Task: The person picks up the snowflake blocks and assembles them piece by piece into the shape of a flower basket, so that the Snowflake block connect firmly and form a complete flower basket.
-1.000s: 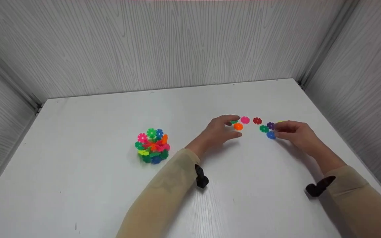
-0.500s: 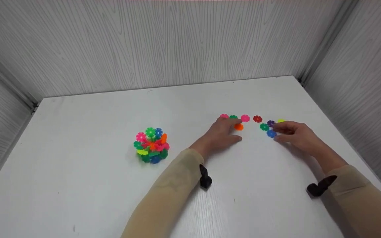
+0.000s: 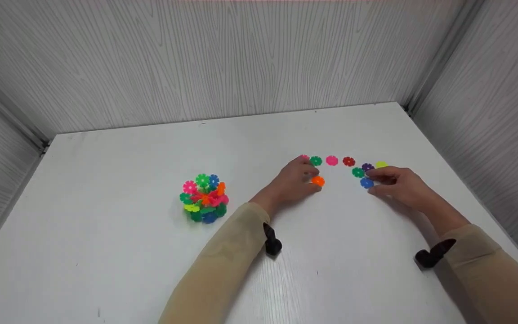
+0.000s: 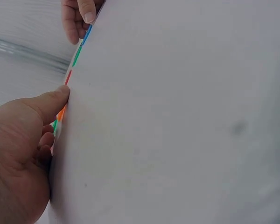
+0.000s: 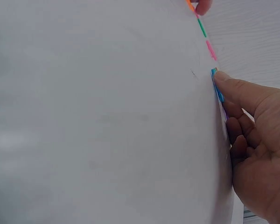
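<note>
In the head view my left hand [image 3: 291, 181] holds an orange snowflake disc [image 3: 318, 181] between curled fingers and thumb, low over the white table. My right hand [image 3: 398, 182] has its thumb and index finger around a blue snowflake disc [image 3: 366, 183]. The right wrist view shows the thumb tip against the blue disc [image 5: 218, 86]. By this hand lie a green disc [image 3: 358, 172], a purple disc [image 3: 367, 167] and a partly covered yellow disc [image 3: 381, 164]. Beyond the left fingers is another green disc [image 3: 316, 160], with a pink disc [image 3: 304, 157] half hidden by the hand.
Another pink disc [image 3: 332, 160] and a red disc [image 3: 349, 161] lie flat between the hands, farther back. Left of the left forearm stands a cluster of many-coloured joined discs [image 3: 204, 199]. Wood-grain panels [image 3: 223, 58] wall the white table [image 3: 119, 252] at back and sides.
My left fingers first reached over the orange disc, then closed on it and drew it nearer and to the left. The right thumb has shifted to the near edge of the blue disc.
</note>
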A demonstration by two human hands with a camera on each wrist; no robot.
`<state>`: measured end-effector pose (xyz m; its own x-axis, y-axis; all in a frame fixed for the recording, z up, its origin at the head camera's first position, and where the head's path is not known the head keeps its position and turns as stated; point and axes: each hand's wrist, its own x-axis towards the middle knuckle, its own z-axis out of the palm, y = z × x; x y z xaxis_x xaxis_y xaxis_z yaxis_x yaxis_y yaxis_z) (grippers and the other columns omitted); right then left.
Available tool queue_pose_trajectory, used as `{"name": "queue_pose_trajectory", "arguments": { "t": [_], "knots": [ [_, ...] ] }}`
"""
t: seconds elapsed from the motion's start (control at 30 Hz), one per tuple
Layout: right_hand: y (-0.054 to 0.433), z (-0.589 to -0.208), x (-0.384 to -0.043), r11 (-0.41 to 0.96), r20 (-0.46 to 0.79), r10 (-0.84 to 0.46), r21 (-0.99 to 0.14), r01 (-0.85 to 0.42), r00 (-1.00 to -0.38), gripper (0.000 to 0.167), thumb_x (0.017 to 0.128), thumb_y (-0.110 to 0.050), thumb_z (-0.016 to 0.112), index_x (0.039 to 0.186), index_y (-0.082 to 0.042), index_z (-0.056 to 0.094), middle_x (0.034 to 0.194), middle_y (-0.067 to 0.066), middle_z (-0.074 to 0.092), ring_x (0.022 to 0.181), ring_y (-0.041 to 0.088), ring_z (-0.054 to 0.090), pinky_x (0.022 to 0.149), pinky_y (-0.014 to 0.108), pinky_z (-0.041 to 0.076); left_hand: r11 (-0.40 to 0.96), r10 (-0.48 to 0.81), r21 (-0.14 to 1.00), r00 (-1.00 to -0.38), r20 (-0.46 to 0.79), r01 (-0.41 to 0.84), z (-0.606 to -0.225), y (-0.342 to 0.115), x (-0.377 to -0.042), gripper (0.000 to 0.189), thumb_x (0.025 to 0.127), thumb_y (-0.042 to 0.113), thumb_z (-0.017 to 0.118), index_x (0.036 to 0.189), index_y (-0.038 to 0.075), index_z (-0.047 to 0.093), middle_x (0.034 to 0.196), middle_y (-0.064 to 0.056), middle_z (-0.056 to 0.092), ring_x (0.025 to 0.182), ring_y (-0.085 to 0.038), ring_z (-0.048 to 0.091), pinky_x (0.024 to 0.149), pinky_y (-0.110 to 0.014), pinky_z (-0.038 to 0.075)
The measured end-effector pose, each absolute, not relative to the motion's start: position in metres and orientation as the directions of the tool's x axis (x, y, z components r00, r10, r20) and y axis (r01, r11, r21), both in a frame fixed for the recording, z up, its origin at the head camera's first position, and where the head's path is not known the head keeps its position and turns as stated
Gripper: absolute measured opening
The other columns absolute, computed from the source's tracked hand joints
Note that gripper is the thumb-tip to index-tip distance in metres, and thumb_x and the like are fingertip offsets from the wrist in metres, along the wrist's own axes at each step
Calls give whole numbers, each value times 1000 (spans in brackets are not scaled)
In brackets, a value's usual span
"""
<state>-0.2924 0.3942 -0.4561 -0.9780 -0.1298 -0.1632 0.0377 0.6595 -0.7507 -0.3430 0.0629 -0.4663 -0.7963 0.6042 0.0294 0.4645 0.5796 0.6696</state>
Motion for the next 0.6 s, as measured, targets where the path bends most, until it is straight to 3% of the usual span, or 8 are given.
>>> {"name": "queue_pose_trajectory", "arguments": {
  "t": [0.3, 0.47, 0.6],
  "knots": [
    [391, -457, -291, 682, -167, -130, -730, 34, -977, 54, 95, -35, 82, 144, -15, 67, 150, 17, 55, 137, 35, 52, 92, 13, 48, 560, 610, 675, -790, 56, 480, -468, 64, -339, 31, 102, 22, 67, 131, 12, 72, 139, -5, 57, 136, -22, 44, 116, -31, 40],
    [389, -457, -292, 703, -157, -133, -711, 18, -979, 53, 98, -32, 79, 145, -14, 65, 151, 18, 54, 139, 36, 52, 109, 38, 49, 523, 615, 702, -785, 81, 483, -467, 65, -334, 30, 103, 17, 68, 132, 12, 71, 125, 1, 64, 123, -16, 52, 108, -27, 46],
    [388, -456, -292, 714, -149, -137, -700, 6, -979, 48, 99, -30, 77, 143, -13, 66, 147, 18, 55, 137, 38, 52, 112, 51, 47, 502, 604, 742, -794, 68, 445, -465, 64, -329, 30, 102, 16, 70, 132, 15, 69, 116, 4, 64, 112, -14, 56, 98, -24, 51]
  ]
}}
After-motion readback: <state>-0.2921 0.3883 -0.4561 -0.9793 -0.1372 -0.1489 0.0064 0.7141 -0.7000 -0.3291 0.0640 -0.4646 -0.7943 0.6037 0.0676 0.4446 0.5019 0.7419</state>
